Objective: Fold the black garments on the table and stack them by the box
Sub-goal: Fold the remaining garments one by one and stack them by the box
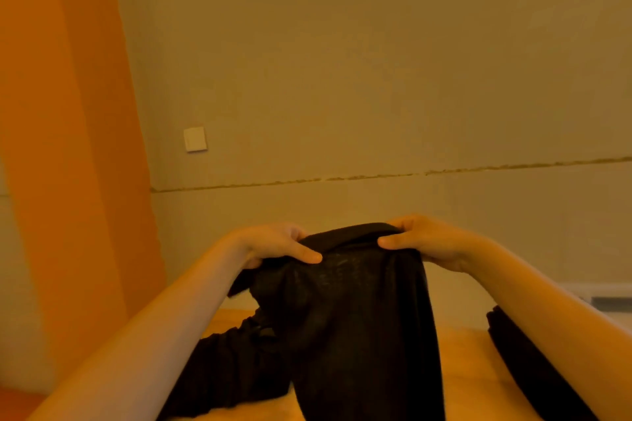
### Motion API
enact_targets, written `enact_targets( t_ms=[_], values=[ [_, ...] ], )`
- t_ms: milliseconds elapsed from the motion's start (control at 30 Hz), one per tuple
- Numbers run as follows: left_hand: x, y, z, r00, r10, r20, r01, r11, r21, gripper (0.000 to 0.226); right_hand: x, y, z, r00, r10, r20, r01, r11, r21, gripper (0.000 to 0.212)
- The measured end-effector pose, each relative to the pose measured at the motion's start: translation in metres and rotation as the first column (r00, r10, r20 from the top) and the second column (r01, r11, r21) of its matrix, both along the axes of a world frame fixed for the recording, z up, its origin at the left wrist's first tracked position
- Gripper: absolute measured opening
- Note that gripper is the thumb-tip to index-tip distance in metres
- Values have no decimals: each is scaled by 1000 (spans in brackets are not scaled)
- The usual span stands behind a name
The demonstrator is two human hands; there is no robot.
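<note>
No legible txt anywhere.

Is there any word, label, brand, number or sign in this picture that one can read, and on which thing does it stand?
None can be read.
The black garment held up by the left hand and the right hand shows no label or print.
The wall switch plate is blank.

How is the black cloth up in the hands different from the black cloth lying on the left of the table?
The held garment is lifted up and hangs down; the crumpled garment lies on the table. The left hand and right hand grip the held one's top edge; nothing grips the crumpled one. The held one hangs fairly smooth; the other is bunched. Both are black.
</note>
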State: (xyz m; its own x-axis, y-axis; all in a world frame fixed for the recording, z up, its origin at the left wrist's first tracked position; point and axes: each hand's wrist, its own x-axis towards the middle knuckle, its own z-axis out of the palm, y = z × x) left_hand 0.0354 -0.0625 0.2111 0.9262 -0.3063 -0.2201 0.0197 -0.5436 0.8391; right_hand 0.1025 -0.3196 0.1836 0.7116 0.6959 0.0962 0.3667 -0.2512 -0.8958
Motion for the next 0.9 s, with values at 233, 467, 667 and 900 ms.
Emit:
enact_targets(
  t_ms=[233, 467, 667, 900],
  values=[
    [0, -14, -5, 975, 73, 212, -16, 966, -259, 21, -5, -8, 7, 984, 70, 163, 35, 823, -567, 78],
    [-5, -36, 16, 971, -79, 224, 75, 997, 28, 7, -15, 35, 6, 980, 199, 3, -199, 980, 18, 26],
    [-8, -4, 15, 936, 64, 346, -84, 996, 43, 4, 4, 14, 3, 983, 115, 141, -97, 987, -131, 15],
    [1, -12, 8, 786, 324, 527, -290, 945, -150, 30, 5, 9, 14, 986, 89, 145, -75, 992, -97, 32]
  ],
)
